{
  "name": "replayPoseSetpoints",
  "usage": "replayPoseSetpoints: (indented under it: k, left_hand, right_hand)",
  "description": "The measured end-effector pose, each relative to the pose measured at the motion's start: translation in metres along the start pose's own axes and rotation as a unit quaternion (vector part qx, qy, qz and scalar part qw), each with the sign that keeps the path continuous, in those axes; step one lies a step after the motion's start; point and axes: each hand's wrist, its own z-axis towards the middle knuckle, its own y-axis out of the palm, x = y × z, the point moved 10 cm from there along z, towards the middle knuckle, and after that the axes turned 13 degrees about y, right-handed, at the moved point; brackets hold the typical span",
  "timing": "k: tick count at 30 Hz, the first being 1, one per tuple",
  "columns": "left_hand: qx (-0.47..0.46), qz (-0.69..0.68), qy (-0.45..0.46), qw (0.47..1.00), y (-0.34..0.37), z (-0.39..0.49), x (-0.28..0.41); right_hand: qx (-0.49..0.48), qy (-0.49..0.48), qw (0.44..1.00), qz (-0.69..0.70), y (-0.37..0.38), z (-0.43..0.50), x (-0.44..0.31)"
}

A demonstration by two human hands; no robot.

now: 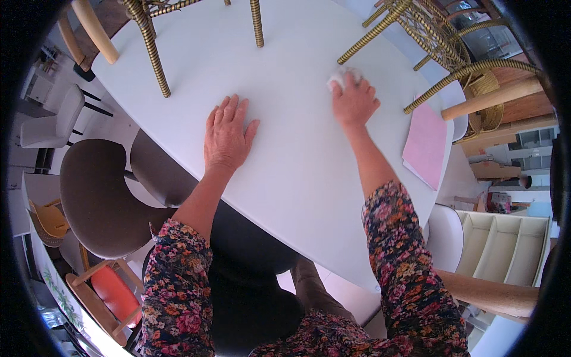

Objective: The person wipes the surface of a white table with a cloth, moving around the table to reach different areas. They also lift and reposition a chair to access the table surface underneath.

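A white tabletop (285,178) lies in front of me. My left hand (227,134) rests palm down on it, fingers apart, holding nothing. Farther right, my right hand (354,100) presses a crumpled white cloth or wad (344,76) against the surface; the wad shows past the fingertips, and the palm hides the rest. A folded pink sheet (426,143) lies near the table's right edge, to the right of my right forearm.
Legs of upturned woven chairs (156,62) stand on the table's far side, with another such chair (424,40) at the far right. Brown chairs (98,196) stand by the left edge. Cream shelving (499,245) is at the right.
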Motion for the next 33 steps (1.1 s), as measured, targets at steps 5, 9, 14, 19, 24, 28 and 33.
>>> replayPoseSetpoints:
  k: [5, 9, 14, 19, 24, 28, 33]
  left_hand:
    - [0.008, -0.017, -0.008, 1.0, 0.0, 0.0, 0.0]
    - [0.01, -0.018, -0.005, 1.0, -0.001, -0.001, 0.002]
    - [0.016, -0.024, -0.005, 1.0, -0.002, -0.001, 0.001]
    - [0.018, -0.034, 0.001, 0.999, -0.001, 0.001, 0.001]
    - [0.041, -0.054, -0.02, 0.998, -0.003, 0.001, -0.005]
    - [0.059, -0.089, -0.06, 0.993, -0.002, -0.001, -0.012]
    - [0.065, -0.083, -0.051, 0.993, -0.001, -0.001, -0.013]
  right_hand:
    - [0.044, -0.168, 0.981, 0.091, -0.023, -0.075, -0.057]
    - [0.05, -0.177, 0.979, 0.086, -0.018, -0.06, -0.079]
    - [-0.017, -0.148, 0.988, 0.031, 0.032, 0.021, -0.119]
    - [-0.051, -0.105, 0.993, 0.035, 0.063, 0.074, -0.143]
    - [-0.068, -0.141, 0.987, 0.038, 0.054, 0.06, -0.131]
    - [-0.029, -0.191, 0.978, 0.078, 0.024, 0.01, -0.114]
    - [-0.021, -0.276, 0.952, 0.127, -0.024, -0.073, -0.105]
